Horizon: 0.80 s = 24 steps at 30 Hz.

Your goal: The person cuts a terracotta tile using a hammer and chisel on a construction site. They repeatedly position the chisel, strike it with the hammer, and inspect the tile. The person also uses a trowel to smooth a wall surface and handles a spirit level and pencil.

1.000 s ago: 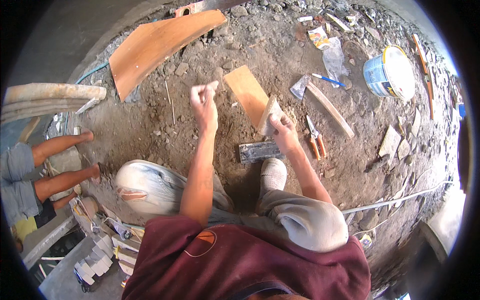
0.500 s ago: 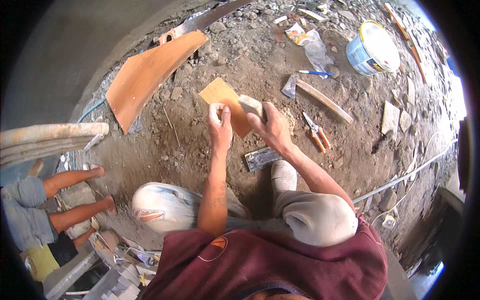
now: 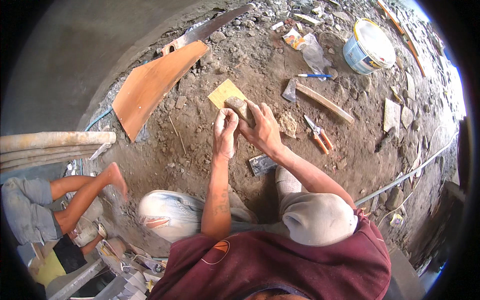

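Note:
My right hand (image 3: 260, 127) grips a rough greyish block (image 3: 235, 106) over a small plywood piece (image 3: 222, 90) on the dirt. My left hand (image 3: 225, 131) is pinched closed just beside it, touching or nearly touching the block; what those fingers hold is hidden. To the right lie a pale, crumbly lump (image 3: 287, 124), orange-handled shears (image 3: 317, 135), a hatchet (image 3: 322, 102) and a blue pencil (image 3: 312, 75). A dark rectangular piece (image 3: 261, 165) rests by my foot.
A large plywood offcut (image 3: 145, 90) and handsaw (image 3: 210, 25) lie upper left, near long pipes (image 3: 55, 141). A bucket (image 3: 365, 47) stands upper right among rubble. A co-worker's bare legs (image 3: 80, 200) are at left. A thin conduit (image 3: 400, 181) runs along the right.
My left hand has come in from the left and closed beside the block. My right hand has swung the block leftward onto the plywood piece. The co-worker's foot has lifted and shifted.

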Available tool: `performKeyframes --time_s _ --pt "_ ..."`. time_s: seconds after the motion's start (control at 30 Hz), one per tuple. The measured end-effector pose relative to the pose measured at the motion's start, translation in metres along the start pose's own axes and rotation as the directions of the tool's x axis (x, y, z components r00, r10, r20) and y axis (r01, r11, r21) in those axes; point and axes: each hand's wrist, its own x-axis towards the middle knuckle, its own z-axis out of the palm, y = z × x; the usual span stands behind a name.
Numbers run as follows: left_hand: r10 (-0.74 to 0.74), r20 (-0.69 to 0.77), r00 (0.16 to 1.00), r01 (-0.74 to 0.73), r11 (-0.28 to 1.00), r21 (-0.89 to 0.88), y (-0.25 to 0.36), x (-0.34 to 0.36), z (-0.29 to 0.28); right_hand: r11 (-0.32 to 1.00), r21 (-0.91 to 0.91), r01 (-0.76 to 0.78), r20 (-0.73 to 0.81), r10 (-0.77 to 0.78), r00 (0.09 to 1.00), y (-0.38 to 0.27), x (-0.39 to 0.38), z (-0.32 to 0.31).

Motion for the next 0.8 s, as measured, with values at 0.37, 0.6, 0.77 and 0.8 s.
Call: performKeyframes --time_s 0.37,0.6,0.77,0.8 --pt "0.048 -0.078 0.996 -0.059 0.986 -0.153 0.011 0.002 0.01 0.975 -0.137 0.172 -0.034 -0.178 0.983 -0.012 0.0 -0.023" --pt "0.023 -0.033 0.999 -0.03 0.975 -0.218 0.026 0.006 0.009 0.961 0.184 0.207 0.004 -0.212 0.977 0.011 -0.007 -0.02" --pt "0.027 -0.015 1.0 -0.03 0.976 -0.217 0.033 0.002 0.022 0.945 0.204 0.257 -0.074 -0.247 0.966 0.013 -0.008 -0.022" --pt "0.029 -0.012 0.999 -0.031 0.974 -0.226 0.035 0.001 0.022 0.945 0.192 0.265 -0.091 -0.252 0.964 0.011 -0.008 -0.023"
